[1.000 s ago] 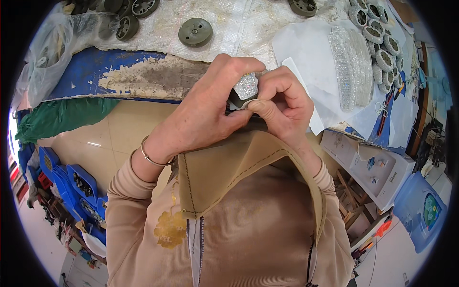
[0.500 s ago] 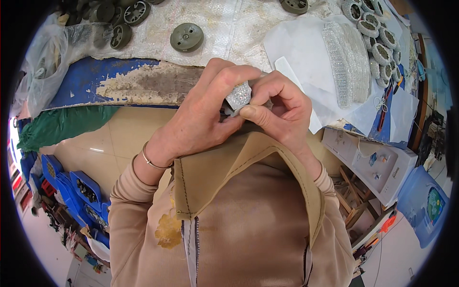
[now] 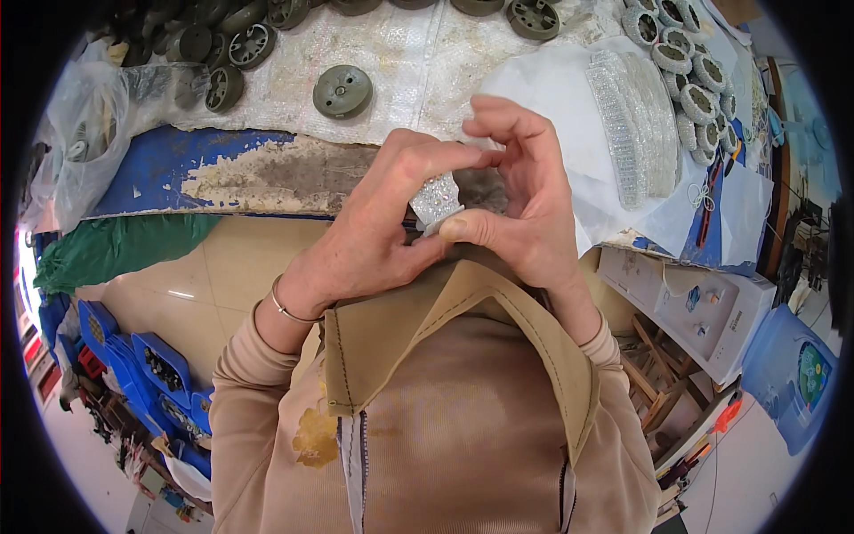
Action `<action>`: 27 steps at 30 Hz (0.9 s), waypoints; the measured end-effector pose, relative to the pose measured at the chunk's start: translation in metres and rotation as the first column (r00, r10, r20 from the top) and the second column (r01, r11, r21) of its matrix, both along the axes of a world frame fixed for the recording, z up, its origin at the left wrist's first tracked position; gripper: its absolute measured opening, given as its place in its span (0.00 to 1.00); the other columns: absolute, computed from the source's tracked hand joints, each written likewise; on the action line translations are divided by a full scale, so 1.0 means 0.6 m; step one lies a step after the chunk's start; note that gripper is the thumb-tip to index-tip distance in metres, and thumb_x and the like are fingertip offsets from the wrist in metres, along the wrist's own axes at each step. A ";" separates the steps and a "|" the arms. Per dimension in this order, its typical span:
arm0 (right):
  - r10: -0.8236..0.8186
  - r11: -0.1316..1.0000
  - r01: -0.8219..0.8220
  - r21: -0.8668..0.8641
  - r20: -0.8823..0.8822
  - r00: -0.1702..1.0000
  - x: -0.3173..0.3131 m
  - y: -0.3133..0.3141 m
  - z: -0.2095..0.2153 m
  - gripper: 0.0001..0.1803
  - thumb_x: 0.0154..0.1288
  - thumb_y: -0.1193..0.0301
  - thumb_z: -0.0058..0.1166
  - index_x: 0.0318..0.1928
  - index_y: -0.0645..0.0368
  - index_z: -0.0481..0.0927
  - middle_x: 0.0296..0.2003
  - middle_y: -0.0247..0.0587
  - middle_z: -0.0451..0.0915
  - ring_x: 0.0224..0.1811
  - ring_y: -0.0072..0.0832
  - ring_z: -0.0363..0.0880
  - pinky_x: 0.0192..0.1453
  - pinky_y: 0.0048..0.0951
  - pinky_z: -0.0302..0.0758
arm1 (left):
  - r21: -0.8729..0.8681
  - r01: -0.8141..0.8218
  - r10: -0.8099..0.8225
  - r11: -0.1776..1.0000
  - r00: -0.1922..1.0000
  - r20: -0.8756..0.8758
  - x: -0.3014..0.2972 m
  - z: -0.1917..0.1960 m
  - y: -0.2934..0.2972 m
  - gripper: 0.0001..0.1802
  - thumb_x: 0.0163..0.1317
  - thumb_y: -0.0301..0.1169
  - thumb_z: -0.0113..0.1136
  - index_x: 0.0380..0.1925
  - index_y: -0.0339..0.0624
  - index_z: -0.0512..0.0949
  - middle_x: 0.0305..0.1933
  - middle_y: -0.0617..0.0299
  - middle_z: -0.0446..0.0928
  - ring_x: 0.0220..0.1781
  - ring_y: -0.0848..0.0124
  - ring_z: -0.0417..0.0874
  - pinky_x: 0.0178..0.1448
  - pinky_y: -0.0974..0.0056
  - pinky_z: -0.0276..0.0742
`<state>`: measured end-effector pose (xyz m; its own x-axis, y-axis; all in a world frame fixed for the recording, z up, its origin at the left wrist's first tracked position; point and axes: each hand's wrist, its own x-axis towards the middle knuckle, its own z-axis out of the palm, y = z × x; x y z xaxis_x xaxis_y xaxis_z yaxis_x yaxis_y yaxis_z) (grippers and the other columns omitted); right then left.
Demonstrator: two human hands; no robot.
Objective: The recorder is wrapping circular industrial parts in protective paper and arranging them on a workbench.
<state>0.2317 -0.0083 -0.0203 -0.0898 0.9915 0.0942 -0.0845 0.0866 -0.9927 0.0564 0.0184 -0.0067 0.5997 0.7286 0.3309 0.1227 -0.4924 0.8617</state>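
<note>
Between my hands is a small dark grey wheel with a silver, glittery rhinestone strip around part of its rim. My left hand is closed on it, index finger stretched over the top and thumb low at the near side. My right hand curls around the wheel's right side. Its thumb presses at the strip's near edge, while its upper fingers are raised and bent. The fingers hide much of the wheel. A bare olive-grey wheel lies on the table just beyond my hands.
More bare wheels are heaped at the far left. A stack of glittery strips lies on white paper at the right, with several strip-covered wheels behind. Scissors lie near the right edge. Blue bins stand low at the left.
My right fingers have opened out and risen from their pinch, the thumb staying at the strip. More of the wheel's dark side shows. The view has shifted slightly, bringing more far wheels in.
</note>
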 end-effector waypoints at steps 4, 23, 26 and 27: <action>0.133 0.969 -0.186 -0.166 -0.285 0.949 -0.008 0.013 0.010 0.55 0.39 0.67 0.75 0.66 0.60 0.55 0.61 0.40 0.61 0.62 0.31 0.62 0.64 0.32 0.60 | -0.093 0.067 -0.060 0.993 0.995 0.077 -0.002 -0.005 -0.001 0.32 0.45 0.19 0.64 0.53 0.41 0.67 0.49 0.55 0.70 0.50 0.61 0.71 0.55 0.61 0.68; 0.355 0.822 -0.498 -0.276 -0.436 0.827 -0.036 -0.007 0.021 0.25 0.71 0.57 0.45 0.59 0.63 0.71 0.43 0.33 0.79 0.36 0.15 0.71 0.44 0.21 0.70 | -0.844 0.382 0.253 0.376 0.834 0.490 -0.038 0.014 -0.039 0.40 0.65 0.64 0.33 0.45 0.34 0.73 0.31 0.53 0.76 0.18 0.73 0.71 0.18 0.72 0.64; 0.472 0.742 -0.597 -0.304 -0.395 0.788 -0.041 -0.011 0.042 0.25 0.71 0.58 0.45 0.60 0.60 0.71 0.41 0.30 0.79 0.34 0.14 0.71 0.38 0.18 0.69 | -0.874 0.291 0.248 0.389 0.881 0.404 -0.050 0.016 -0.053 0.37 0.66 0.61 0.36 0.44 0.33 0.74 0.29 0.52 0.78 0.18 0.72 0.74 0.16 0.73 0.67; 0.476 0.742 -0.599 -0.301 -0.393 0.787 -0.044 -0.013 0.049 0.25 0.71 0.58 0.45 0.60 0.60 0.71 0.41 0.30 0.79 0.34 0.14 0.71 0.38 0.18 0.69 | -0.889 0.286 0.242 0.359 0.891 0.384 -0.055 0.014 -0.059 0.33 0.67 0.57 0.41 0.43 0.34 0.75 0.29 0.54 0.79 0.21 0.73 0.78 0.17 0.74 0.70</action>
<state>0.2055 -0.0162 0.0091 -0.6507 0.7374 -0.1813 -0.2660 -0.4450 -0.8551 0.0234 -0.0167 0.0016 0.6258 0.7048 -0.3343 -0.3352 0.6299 0.7006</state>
